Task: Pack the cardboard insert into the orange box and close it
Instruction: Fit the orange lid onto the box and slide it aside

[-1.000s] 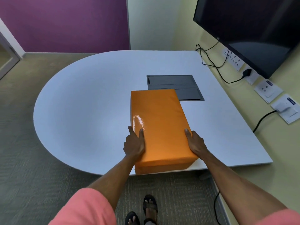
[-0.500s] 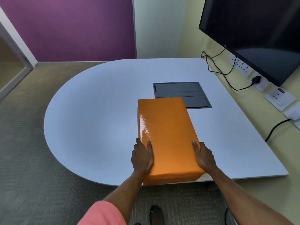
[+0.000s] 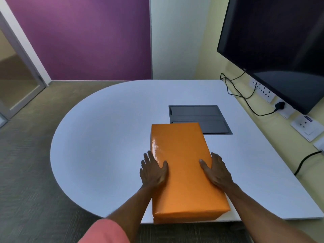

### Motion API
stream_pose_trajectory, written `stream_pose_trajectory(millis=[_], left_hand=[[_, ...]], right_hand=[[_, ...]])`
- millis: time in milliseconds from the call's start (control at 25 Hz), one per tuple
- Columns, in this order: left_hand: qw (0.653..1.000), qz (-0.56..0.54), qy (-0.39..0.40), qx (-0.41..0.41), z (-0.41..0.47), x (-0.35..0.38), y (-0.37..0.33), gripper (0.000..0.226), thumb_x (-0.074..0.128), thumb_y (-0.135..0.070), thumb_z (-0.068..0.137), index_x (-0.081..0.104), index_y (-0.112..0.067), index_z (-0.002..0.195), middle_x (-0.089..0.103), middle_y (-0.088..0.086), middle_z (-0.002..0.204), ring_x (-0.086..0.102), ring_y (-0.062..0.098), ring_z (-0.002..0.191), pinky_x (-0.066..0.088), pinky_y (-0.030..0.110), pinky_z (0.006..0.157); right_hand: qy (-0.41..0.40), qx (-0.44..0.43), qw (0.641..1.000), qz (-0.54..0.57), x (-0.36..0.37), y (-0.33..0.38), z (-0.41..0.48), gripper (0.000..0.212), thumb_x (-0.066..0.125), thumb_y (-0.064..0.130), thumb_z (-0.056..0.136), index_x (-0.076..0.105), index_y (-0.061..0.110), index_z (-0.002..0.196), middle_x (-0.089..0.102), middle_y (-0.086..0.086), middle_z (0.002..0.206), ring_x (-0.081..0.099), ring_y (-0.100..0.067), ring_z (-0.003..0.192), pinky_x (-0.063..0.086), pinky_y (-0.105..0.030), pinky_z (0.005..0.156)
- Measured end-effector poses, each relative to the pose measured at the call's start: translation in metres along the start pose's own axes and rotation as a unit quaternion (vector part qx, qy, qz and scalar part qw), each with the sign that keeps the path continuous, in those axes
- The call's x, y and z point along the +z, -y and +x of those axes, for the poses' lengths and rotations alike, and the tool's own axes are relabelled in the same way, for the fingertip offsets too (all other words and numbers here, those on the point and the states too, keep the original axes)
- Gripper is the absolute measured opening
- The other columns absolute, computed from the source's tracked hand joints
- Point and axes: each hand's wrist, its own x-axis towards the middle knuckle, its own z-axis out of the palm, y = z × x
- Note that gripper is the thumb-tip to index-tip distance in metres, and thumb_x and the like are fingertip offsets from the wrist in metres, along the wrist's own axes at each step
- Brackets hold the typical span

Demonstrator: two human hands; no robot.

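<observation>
The orange box (image 3: pixel 182 165) lies closed on the white table (image 3: pixel 108 137), its long side pointing away from me and its near end slightly over the table's front edge. My left hand (image 3: pixel 152 171) is against the box's left side, thumb on the lid and fingers spread. My right hand (image 3: pixel 216 171) clasps the right side, thumb on top. The cardboard insert is not visible.
A dark grey flap panel (image 3: pixel 196 113) is set into the table just behind the box. A large black monitor (image 3: pixel 280 41) hangs on the right wall above sockets (image 3: pixel 301 125) and black cables (image 3: pixel 245 97). Carpet floor lies to the left.
Both hands have slid forward along the box's sides, away from its near end. My head has tilted up, so the box sits lower in view.
</observation>
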Motion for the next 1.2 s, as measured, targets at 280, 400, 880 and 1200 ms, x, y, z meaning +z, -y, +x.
stream_pose_trajectory(millis=[280, 400, 880, 1200], left_hand=[[0.988, 0.108, 0.064, 0.087, 0.056, -0.001, -0.024, 0.084, 0.027, -0.063, 0.093, -0.002, -0.013, 0.155, -0.007, 0.005, 0.164, -0.009, 0.025, 0.151, 0.0, 0.053, 0.12], [0.985, 0.139, 0.026, 0.102, 0.063, 0.003, -0.025, 0.083, 0.025, -0.065, 0.091, 0.008, -0.013, 0.155, 0.003, 0.005, 0.164, -0.001, 0.025, 0.152, 0.001, 0.053, 0.12], [0.983, 0.135, -0.022, 0.123, 0.074, 0.003, -0.02, 0.067, 0.035, -0.063, 0.087, 0.044, -0.014, 0.132, 0.042, 0.006, 0.149, 0.036, 0.029, 0.138, 0.032, 0.053, 0.112], [0.999, -0.039, 0.016, 0.012, 0.048, 0.007, -0.004, 0.088, 0.049, -0.062, 0.086, 0.005, -0.027, 0.154, 0.009, 0.005, 0.164, 0.018, 0.033, 0.148, 0.027, 0.057, 0.113]], right_hand=[[0.054, -0.066, 0.989, -0.121, -0.006, 0.039, 0.069, 0.083, 0.035, 0.06, 0.092, 0.004, 0.012, 0.151, -0.001, -0.006, 0.163, 0.0, -0.025, 0.15, 0.023, -0.053, 0.116], [0.082, -0.066, 0.985, -0.136, -0.004, 0.038, 0.083, 0.081, 0.031, 0.061, 0.093, 0.005, 0.012, 0.151, -0.001, -0.005, 0.163, 0.001, -0.024, 0.15, 0.023, -0.051, 0.116], [0.082, -0.068, 0.986, -0.129, 0.0, 0.03, 0.087, 0.08, 0.039, 0.057, 0.092, 0.006, 0.015, 0.152, -0.001, -0.003, 0.163, 0.002, -0.025, 0.15, 0.025, -0.052, 0.115], [0.051, -0.016, 0.998, 0.018, 0.003, 0.002, 0.048, 0.083, 0.05, 0.058, 0.087, 0.01, 0.026, 0.151, 0.019, -0.008, 0.16, 0.026, -0.031, 0.144, 0.027, -0.052, 0.113]])
